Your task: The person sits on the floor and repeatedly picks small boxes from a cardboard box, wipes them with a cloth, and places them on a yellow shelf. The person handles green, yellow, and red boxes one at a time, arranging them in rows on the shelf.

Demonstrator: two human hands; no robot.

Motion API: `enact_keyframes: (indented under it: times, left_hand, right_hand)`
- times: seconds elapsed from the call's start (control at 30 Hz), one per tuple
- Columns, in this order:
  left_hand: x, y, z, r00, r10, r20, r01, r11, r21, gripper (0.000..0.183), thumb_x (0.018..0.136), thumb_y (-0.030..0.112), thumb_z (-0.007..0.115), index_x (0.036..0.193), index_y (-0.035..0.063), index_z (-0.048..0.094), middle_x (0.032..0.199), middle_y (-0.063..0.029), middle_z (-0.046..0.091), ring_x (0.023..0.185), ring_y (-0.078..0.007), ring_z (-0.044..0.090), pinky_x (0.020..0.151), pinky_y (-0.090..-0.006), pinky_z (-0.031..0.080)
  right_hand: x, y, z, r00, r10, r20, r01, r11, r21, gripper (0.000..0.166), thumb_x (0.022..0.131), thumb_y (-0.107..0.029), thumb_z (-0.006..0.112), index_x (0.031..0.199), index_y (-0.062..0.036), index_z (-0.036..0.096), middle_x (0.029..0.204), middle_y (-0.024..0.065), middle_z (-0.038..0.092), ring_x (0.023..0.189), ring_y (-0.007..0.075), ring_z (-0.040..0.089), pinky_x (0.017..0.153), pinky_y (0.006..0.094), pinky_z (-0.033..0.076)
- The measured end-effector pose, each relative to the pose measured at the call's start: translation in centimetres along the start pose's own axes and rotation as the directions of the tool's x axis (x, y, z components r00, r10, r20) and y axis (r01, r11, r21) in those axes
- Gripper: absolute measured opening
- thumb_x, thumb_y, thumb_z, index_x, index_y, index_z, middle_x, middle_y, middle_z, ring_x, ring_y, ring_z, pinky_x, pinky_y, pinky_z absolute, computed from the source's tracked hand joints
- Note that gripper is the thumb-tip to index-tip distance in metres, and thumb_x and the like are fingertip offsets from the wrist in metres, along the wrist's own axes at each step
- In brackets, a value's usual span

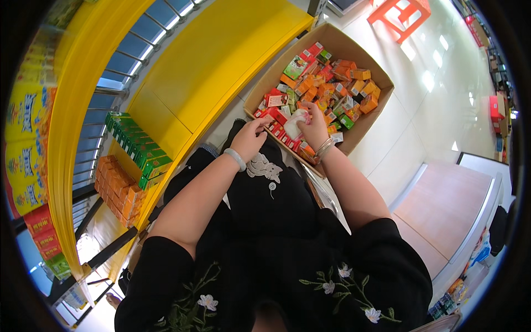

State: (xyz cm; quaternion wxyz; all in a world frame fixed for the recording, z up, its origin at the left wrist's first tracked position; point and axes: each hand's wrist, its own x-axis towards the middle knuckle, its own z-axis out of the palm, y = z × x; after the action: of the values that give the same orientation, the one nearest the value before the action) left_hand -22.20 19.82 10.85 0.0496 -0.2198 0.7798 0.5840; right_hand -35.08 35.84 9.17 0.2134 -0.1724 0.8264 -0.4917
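Observation:
A large open cardboard box [375,124] full of small orange, red and green cartons stands on the floor in front of my knees. My right hand [314,126], above the box's near part, holds a crumpled white and pink cloth [295,123]. Close to the box's near left edge is my left hand [250,139], its fingers bent near a red carton [277,115]; whether they grip anything cannot be told. A green and white carton [295,67] lies at the far left of the heap.
Left of me runs a yellow metal shelf [199,62] with a row of green cartons [135,145] and stacked orange cartons [118,189]. Yellow snack packs [25,157] hang or stand at the far left. An orange plastic stool [400,16] stands on the tiled floor beyond the box.

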Motion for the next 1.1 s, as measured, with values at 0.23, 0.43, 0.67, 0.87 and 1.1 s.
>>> enact_keyframes:
  times: [0.23, 0.43, 0.67, 0.87, 1.1]
  left_hand:
    - [3.6, -0.5, 1.1, 0.975, -0.195, 0.104, 0.185, 0.978, 0.100, 0.034, 0.083, 0.008, 0.049, 0.116, 0.0022, 0.045, 0.109, -0.0120, 0.053, 0.097, -0.0192, 0.053, 0.085, -0.0276, 0.041]
    - [7.3, -5.5, 0.6, 0.975, -0.206, 0.087, 0.182, 0.957, 0.226, 0.033, 0.083, 0.009, 0.047, 0.116, 0.0019, 0.046, 0.108, -0.0133, 0.054, 0.097, -0.0196, 0.053, 0.084, -0.0276, 0.041]
    - [9.6, -8.1, -0.2, 0.970, -0.244, -0.014, 0.229, 0.884, 0.407, 0.033, 0.080, 0.009, 0.048, 0.112, 0.0018, 0.049, 0.102, -0.0146, 0.058, 0.095, -0.0236, 0.056, 0.083, -0.0304, 0.043]
    - [11.0, -9.3, 0.1, 0.962, -0.272, 0.034, 0.231, 0.869, 0.437, 0.033, 0.081, 0.012, 0.046, 0.113, 0.0025, 0.049, 0.104, -0.0148, 0.057, 0.097, -0.0247, 0.055, 0.084, -0.0308, 0.043]
    - [12.1, -10.9, 0.6, 0.956, -0.290, 0.034, 0.240, 0.847, 0.474, 0.033, 0.080, 0.011, 0.043, 0.111, 0.0017, 0.049, 0.103, -0.0154, 0.056, 0.096, -0.0272, 0.053, 0.084, -0.0339, 0.041]
  right_hand:
    - [-0.4, 6.1, 0.9, 0.964, 0.239, 0.119, -0.215, 0.959, -0.185, 0.034, 0.069, -0.004, 0.053, 0.103, -0.0082, 0.050, 0.099, 0.0199, 0.044, 0.094, 0.0349, 0.047, 0.083, 0.0375, 0.041]
    - [-1.3, 12.1, 6.8, 0.974, 0.131, 0.186, -0.089, 0.972, -0.218, 0.029, 0.074, -0.006, 0.050, 0.103, -0.0070, 0.049, 0.103, 0.0207, 0.047, 0.094, 0.0368, 0.050, 0.083, 0.0406, 0.041]
    - [1.0, 11.4, 11.0, 0.874, 0.348, 0.340, -0.233, 0.913, -0.336, 0.035, 0.078, -0.036, 0.054, 0.100, -0.0076, 0.053, 0.101, 0.0174, 0.054, 0.092, 0.0353, 0.053, 0.081, 0.0399, 0.043]
    - [4.0, 12.5, 12.3, 0.777, 0.504, 0.377, -0.397, 0.857, -0.327, 0.034, 0.074, -0.032, 0.056, 0.094, -0.0037, 0.054, 0.090, 0.0192, 0.060, 0.088, 0.0310, 0.057, 0.077, 0.0370, 0.044]
    - [8.0, 14.6, 15.1, 0.787, 0.514, 0.341, -0.423, 0.852, -0.308, 0.050, 0.076, -0.034, 0.055, 0.114, -0.0041, 0.042, 0.112, 0.0205, 0.051, 0.100, 0.0359, 0.051, 0.084, 0.0399, 0.042]
